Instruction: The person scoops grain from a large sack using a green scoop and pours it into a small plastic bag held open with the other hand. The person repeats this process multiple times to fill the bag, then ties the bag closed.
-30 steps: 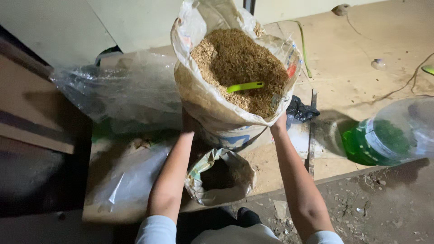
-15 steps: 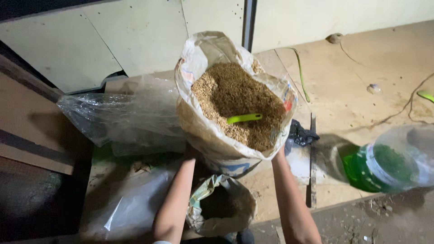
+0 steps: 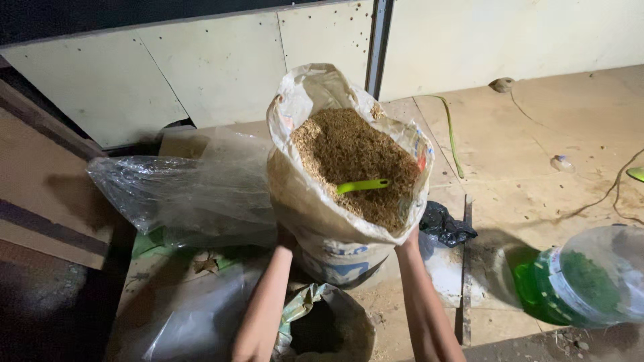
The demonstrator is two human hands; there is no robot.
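Both hands grip the open sack of grain low on its sides — the left hand and the right hand, fingers pressed against the sack. A green scoop handle sticks from the grain above the fingers — a smaller crumpled bag lies below them.

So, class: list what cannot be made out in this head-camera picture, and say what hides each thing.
- Left hand fingers: behind the grain sack.
- Right hand fingers: under the sack's folded rim.
- Green scoop bowl: buried in grain.
- Small bag: inside dark, bottom edge cuts it off.
- Green-tinted bottle: blurred, cut by the right edge.
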